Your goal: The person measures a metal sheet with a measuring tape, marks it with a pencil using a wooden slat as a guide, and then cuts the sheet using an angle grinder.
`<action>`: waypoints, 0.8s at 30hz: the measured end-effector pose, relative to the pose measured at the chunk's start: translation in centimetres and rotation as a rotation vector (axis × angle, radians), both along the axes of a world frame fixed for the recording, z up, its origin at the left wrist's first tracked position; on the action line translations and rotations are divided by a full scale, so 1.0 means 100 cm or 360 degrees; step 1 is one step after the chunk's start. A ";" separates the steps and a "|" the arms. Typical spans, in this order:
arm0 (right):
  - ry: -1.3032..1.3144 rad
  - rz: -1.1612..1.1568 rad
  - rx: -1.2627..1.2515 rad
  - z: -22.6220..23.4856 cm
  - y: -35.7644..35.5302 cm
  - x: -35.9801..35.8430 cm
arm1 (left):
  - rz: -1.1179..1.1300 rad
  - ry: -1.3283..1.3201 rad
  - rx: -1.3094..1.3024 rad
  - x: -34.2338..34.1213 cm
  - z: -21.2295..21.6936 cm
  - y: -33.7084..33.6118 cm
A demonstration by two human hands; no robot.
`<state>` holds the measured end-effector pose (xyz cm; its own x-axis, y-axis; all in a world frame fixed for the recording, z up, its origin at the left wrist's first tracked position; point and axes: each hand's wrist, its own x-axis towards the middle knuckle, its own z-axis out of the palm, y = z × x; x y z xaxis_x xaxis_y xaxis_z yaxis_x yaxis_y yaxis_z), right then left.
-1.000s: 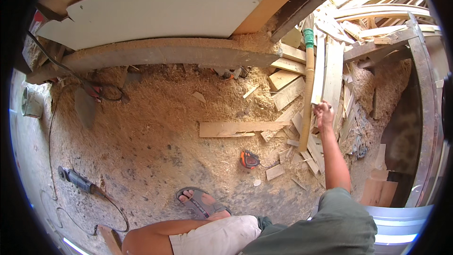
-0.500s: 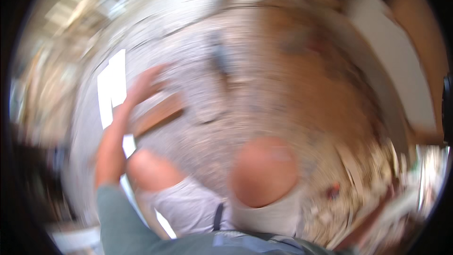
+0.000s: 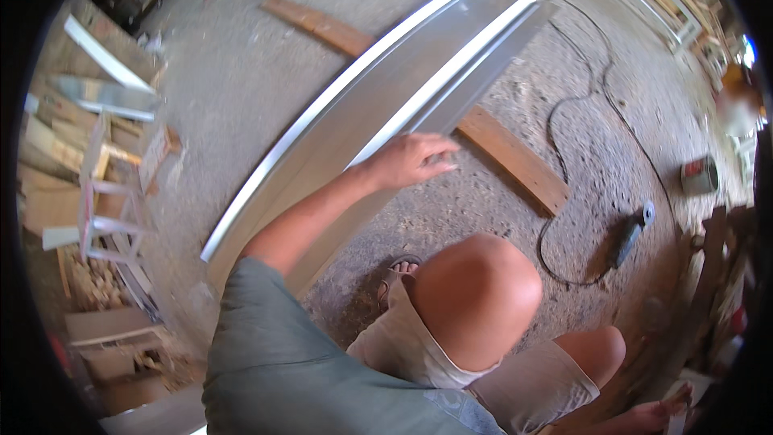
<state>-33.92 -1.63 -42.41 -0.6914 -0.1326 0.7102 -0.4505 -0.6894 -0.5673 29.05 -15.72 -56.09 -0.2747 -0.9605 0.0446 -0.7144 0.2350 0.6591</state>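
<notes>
My left hand hovers by the near edge of a long metal channel panel, fingers loosely bent and apart, holding nothing. Two bright raised flanges run along the panel. It lies slantwise across a wooden plank, whose ends stick out on both sides. Low at the right rim, my right hand is partly in view, fingers bent around a pale piece too unclear to name. An angle grinder rests on the floor to the right of my knees.
A black cable loops over the rough floor from the grinder. Beyond it stands a grey bucket. Wood scraps and a small pale wooden frame crowd the left side. Dark boards lie at right, and a blurred person is farther off.
My view has swung left, bringing the whole metal panel into sight. My left hand now sits over the panel's near edge, and my right hand has appeared at the lower right.
</notes>
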 end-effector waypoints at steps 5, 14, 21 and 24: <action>0.0133 0.0220 0.0316 0.006 -0.096 0.091 | 0.0532 0.0623 0.0219 0.073 -0.106 0.118; 0.1129 0.1095 0.1510 0.029 -0.334 0.198 | 0.0939 0.1652 0.0056 0.103 -0.113 0.097; 0.1175 0.2342 0.2260 -0.022 -0.267 0.430 | 0.0774 0.2628 0.0165 0.139 -0.084 -0.003; 0.1039 0.2633 0.2456 -0.093 -0.269 0.396 | 0.0886 0.2755 0.0033 0.117 -0.100 -0.030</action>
<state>5.70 -28.51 -51.74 0.7036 -0.5758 -0.4163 -0.4397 0.1074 -0.8917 40.80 -18.67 -66.04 0.3810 -0.9177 -0.1125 0.7194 0.2179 0.6595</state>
